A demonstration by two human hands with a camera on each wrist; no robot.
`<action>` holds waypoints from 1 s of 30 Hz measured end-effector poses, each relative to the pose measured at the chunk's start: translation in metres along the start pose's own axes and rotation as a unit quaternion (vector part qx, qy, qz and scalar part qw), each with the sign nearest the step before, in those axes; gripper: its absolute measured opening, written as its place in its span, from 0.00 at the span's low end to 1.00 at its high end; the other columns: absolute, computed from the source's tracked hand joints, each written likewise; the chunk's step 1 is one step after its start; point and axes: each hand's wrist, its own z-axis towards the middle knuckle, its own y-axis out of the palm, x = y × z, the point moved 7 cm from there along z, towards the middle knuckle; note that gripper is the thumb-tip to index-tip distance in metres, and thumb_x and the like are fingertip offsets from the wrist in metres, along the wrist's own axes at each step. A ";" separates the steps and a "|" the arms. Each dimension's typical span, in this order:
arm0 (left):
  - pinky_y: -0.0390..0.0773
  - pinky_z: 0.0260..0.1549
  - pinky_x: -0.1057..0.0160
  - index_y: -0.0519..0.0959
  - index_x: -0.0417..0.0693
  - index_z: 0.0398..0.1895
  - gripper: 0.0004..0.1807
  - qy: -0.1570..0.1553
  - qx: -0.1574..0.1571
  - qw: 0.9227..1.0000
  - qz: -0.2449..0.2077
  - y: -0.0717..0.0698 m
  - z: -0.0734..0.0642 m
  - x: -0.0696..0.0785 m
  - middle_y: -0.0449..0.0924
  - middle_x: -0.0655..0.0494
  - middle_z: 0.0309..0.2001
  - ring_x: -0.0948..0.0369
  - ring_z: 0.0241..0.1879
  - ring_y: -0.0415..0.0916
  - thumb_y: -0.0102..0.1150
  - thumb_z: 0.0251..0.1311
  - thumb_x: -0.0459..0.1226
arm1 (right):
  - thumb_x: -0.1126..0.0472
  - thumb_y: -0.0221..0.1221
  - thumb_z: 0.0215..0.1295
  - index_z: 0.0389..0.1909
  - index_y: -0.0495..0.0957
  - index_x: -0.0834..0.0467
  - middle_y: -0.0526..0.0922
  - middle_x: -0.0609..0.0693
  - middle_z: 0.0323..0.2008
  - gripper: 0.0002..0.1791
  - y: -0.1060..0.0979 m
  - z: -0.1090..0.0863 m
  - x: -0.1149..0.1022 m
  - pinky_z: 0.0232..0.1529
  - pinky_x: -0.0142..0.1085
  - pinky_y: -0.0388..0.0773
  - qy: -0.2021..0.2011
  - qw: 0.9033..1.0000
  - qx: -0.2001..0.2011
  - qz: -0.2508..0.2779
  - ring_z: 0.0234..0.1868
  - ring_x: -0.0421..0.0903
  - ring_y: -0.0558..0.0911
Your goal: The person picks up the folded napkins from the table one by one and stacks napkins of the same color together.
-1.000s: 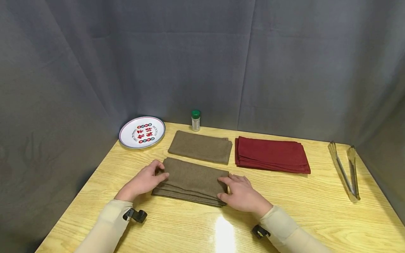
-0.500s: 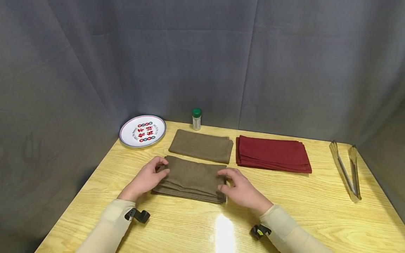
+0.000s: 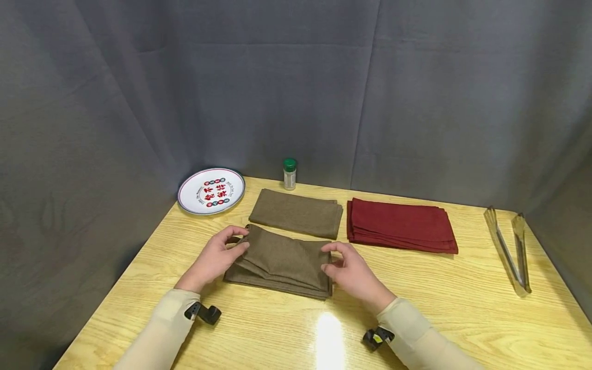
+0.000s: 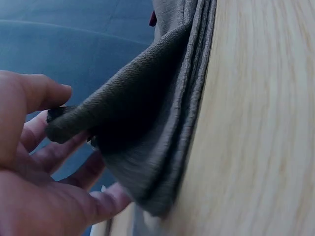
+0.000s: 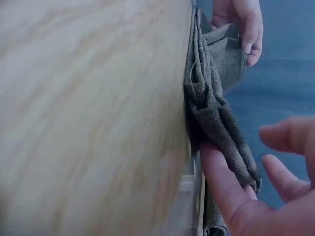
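Note:
A stack of folded brown cloth napkins (image 3: 282, 262) lies in front of me, its upper layer creased and raised at the left end. My left hand (image 3: 215, 257) holds that raised end. In the left wrist view the lifted napkin flap (image 4: 128, 88) passes between the fingers, with the layers below it spread apart. At the stack's other end is my right hand (image 3: 353, 272). The right wrist view shows one of its fingers (image 5: 221, 177) tucked under the napkin edge, while other fingers stand off the cloth.
Behind the stack lies a second brown napkin pile (image 3: 296, 213), with a red napkin pile (image 3: 402, 226) to its right. A white printed plate (image 3: 189, 192) and a green-capped shaker (image 3: 289, 174) stand at the back. Metal tongs (image 3: 509, 257) lie far right. Grey curtains (image 3: 277, 103) enclose the table.
The left end of the upper brown napkin layer has risen with my left hand, and the cloth now buckles in the middle. My right hand has shifted slightly at the right edge.

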 end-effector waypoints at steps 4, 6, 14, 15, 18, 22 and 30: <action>0.74 0.47 0.54 0.77 0.41 0.54 0.15 -0.016 0.004 1.000 0.001 -0.002 0.001 -0.006 0.77 0.46 0.57 0.50 0.52 0.74 0.60 0.66 0.35 | 0.70 0.61 0.63 0.53 0.75 0.58 0.66 0.58 0.61 0.18 0.002 0.003 0.004 0.29 0.39 0.77 0.026 0.999 0.008 0.022 0.33 0.46 0.79; 0.74 0.44 0.55 0.77 0.41 0.52 0.13 -0.027 0.009 1.000 0.007 -0.003 0.002 -0.010 0.77 0.46 0.54 0.50 0.49 0.75 0.60 0.66 0.35 | 0.71 0.60 0.62 0.52 0.76 0.58 0.67 0.58 0.59 0.17 0.002 0.004 0.006 0.29 0.39 0.77 0.033 0.999 0.011 0.024 0.32 0.46 0.78; 0.76 0.46 0.57 0.77 0.41 0.48 0.12 -0.078 0.007 0.996 0.033 -0.004 0.005 -0.025 0.77 0.44 0.53 0.52 0.50 0.78 0.61 0.62 0.32 | 0.73 0.61 0.60 0.50 0.75 0.60 0.71 0.57 0.53 0.17 0.001 0.009 0.010 0.28 0.38 0.76 0.045 0.998 0.016 0.040 0.30 0.46 0.76; 0.76 0.46 0.57 0.77 0.41 0.47 0.12 -0.083 0.006 0.996 0.033 -0.004 0.005 -0.026 0.78 0.45 0.52 0.52 0.49 0.78 0.62 0.61 0.31 | 0.73 0.61 0.59 0.50 0.75 0.61 0.72 0.57 0.52 0.17 0.002 0.009 0.010 0.28 0.38 0.76 0.047 0.998 0.016 0.042 0.30 0.46 0.75; 0.75 0.44 0.58 0.78 0.41 0.45 0.11 -0.086 0.006 0.995 0.041 -0.005 0.005 -0.028 0.79 0.46 0.49 0.54 0.46 0.77 0.62 0.59 0.30 | 0.73 0.61 0.59 0.49 0.75 0.62 0.72 0.58 0.51 0.16 0.002 0.008 0.010 0.27 0.38 0.76 0.049 0.998 0.015 0.047 0.30 0.46 0.75; 0.73 0.43 0.59 0.80 0.41 0.43 0.09 -0.080 0.002 0.996 0.045 -0.005 0.004 -0.028 0.80 0.47 0.46 0.55 0.45 0.76 0.63 0.58 0.29 | 0.73 0.61 0.59 0.49 0.75 0.62 0.72 0.58 0.51 0.16 0.004 0.007 0.008 0.28 0.38 0.75 0.049 0.997 0.014 0.054 0.31 0.46 0.75; 0.73 0.44 0.59 0.82 0.41 0.44 0.11 -0.075 -0.004 0.996 0.056 -0.005 0.003 -0.026 0.80 0.48 0.47 0.54 0.46 0.75 0.64 0.57 0.28 | 0.73 0.61 0.59 0.49 0.74 0.62 0.71 0.59 0.51 0.17 0.006 0.005 0.009 0.26 0.37 0.74 0.044 0.997 0.011 0.062 0.30 0.46 0.74</action>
